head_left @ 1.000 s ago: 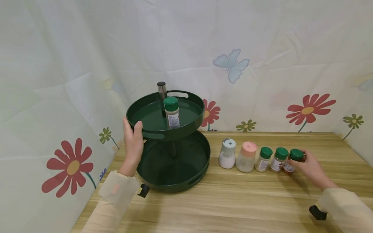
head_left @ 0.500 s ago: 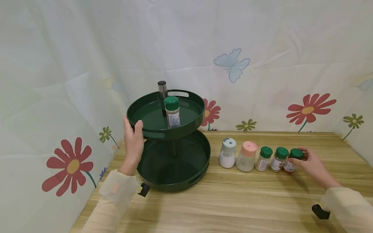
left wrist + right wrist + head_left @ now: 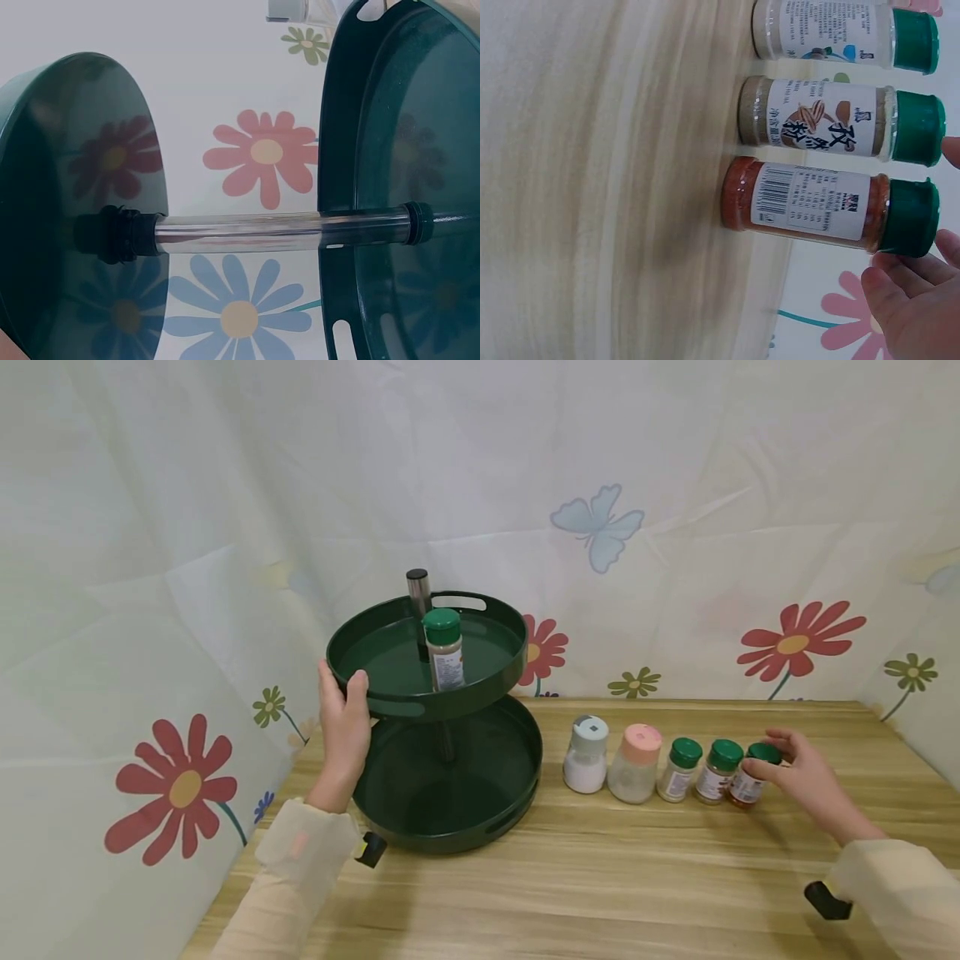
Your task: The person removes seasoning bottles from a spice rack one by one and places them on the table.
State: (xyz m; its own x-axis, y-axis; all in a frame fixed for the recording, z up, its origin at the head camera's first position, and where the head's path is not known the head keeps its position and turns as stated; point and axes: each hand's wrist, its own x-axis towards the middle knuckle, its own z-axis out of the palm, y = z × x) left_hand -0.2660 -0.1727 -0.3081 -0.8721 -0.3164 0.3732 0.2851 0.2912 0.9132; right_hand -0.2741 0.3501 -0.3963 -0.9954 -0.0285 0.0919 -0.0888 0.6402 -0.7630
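Observation:
On the left stands a dark green two-tier tray (image 3: 480,702) on a metal post. My left hand (image 3: 344,731) grips its upper rim, thumb over the edge; the left wrist view catches the post (image 3: 247,232) between the tiers. A green-capped spice jar (image 3: 447,660) is upright in the upper tier. My right hand (image 3: 806,781) is at the cap of a red spice jar (image 3: 746,787), the last in a row. In the right wrist view its loosely spread fingers (image 3: 907,289) lie beside the green cap (image 3: 909,217), and the jar stands upright on the table.
Left of the red jar stand two more green-capped jars (image 3: 717,772) (image 3: 678,772), a pink-topped shaker (image 3: 634,768) and a white-topped shaker (image 3: 586,760). The wooden table (image 3: 600,885) ends at a flowered curtain (image 3: 675,610) behind.
My right hand has shifted up and right, its fingers loosening from the red jar's body toward its cap. The jar stays in its spot. My left hand keeps its grip on the tray rim.

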